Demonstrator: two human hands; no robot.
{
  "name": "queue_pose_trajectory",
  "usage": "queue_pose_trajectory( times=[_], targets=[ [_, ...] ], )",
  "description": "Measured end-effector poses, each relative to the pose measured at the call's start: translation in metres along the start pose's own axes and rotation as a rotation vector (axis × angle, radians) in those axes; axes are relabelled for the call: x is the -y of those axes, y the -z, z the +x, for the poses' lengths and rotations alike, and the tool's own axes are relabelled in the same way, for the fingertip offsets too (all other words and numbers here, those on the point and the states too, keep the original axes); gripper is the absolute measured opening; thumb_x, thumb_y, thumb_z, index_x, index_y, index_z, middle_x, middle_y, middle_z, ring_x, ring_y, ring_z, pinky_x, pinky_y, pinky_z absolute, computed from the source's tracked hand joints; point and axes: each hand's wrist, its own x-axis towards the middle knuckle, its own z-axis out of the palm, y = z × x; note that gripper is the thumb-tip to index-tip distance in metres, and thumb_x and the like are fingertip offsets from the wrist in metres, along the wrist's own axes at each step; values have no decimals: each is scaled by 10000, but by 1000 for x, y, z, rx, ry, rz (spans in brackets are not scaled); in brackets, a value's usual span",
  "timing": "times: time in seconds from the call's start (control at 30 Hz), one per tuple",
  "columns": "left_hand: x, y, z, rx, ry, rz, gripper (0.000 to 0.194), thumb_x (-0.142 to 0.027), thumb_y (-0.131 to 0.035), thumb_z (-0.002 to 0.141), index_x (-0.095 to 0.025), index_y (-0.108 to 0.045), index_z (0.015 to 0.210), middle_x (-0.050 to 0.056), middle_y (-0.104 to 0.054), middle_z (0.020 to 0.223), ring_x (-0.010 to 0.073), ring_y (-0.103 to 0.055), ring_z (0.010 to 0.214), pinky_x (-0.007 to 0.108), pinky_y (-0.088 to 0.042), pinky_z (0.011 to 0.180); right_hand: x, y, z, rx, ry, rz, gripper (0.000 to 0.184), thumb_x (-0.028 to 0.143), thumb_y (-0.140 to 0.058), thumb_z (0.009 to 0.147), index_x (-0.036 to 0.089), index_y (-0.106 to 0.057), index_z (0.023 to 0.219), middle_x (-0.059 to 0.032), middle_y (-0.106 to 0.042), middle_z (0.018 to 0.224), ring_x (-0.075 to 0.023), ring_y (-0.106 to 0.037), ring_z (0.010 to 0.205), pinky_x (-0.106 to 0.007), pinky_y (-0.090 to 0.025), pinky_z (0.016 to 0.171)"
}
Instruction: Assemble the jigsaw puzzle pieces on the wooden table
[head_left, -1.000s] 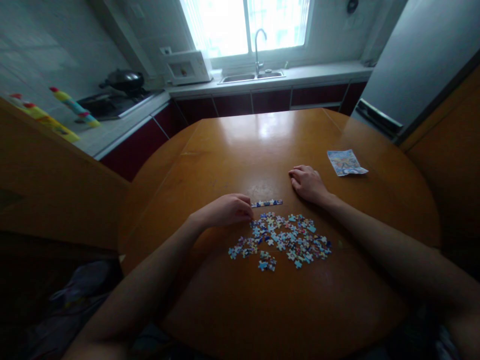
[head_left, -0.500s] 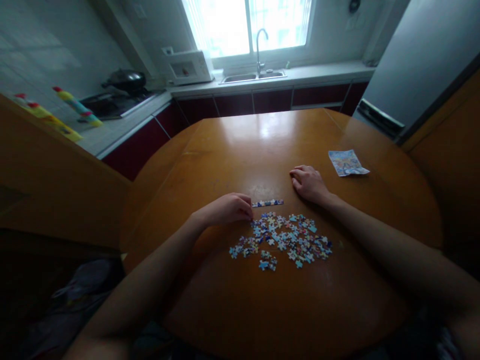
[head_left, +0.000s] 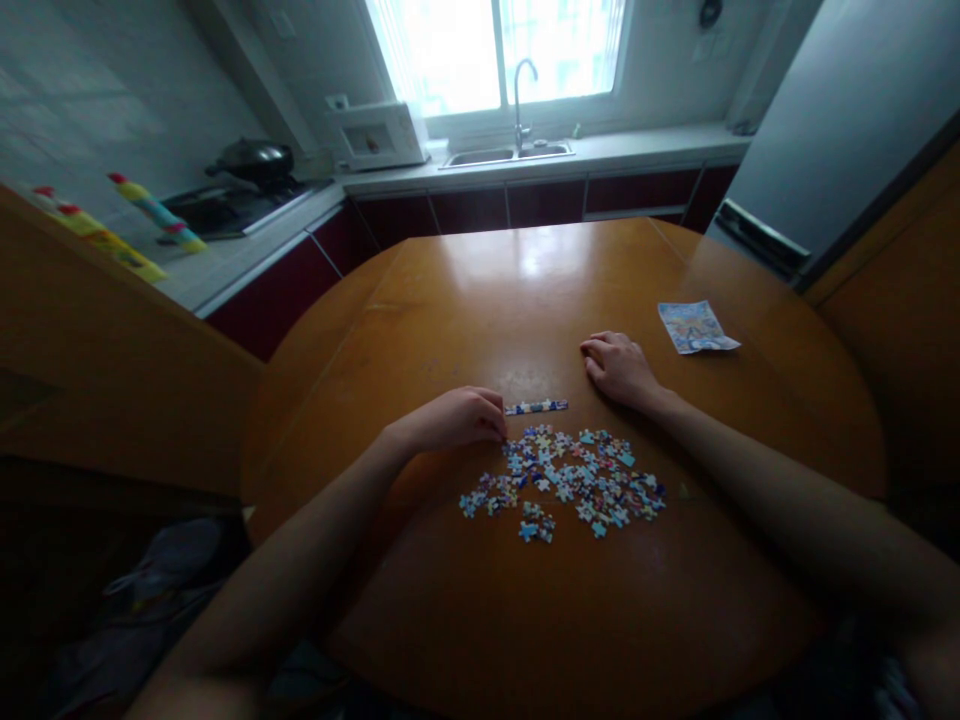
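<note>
Glossy tabletop point(head_left: 465, 310) noted: your left hand point(head_left: 461, 415), fingers curled and any grip hidden, sits beside the puzzle strip point(head_left: 536, 408) beyond the loose pieces point(head_left: 566, 483), where a knock could break it; your right hand point(head_left: 619, 370) rests, fingers unclenched.

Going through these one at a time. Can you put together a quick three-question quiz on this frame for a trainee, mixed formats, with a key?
1. Multiple choice: What lies on the wooden table to the right of the person's right hand?
A) a wok
B) a printed sheet
C) a microwave

2. True or false: The jigsaw strip lies nearer the person's body than the loose jigsaw pieces.

3. Fill in the blank: Of the strip's two ends, the left hand is nearer the ____ one.

Key: 1. B. 2. False; the strip lies beyond the loose pieces. 3. left.
</note>
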Motion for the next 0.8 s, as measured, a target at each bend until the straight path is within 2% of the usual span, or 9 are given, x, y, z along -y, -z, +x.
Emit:
queue_pose_trajectory(
  times=[0.57,0.8],
  targets=[
    [0,1,-1,-3,-8,-43,136,-267,-681,916,-249,-796,846,38,-711,877,143,-663,784,261,-523,775,1,0,0,0,1,-6,293,284,-521,929,211,-731,1120,-116,-666,1279,-312,-566,1175,-457,-441,994],
    [-1,3,-3,22,-22,-71,130,-191,-691,890,-271,-793,899,23,-718,929,146,-672,821,267,-527,794,-1,-2,0,-17,9,-11,297,292,-526,924,208,-736,1117,-118,-673,1270,-322,-577,1162,-463,-450,985]
  ],
)
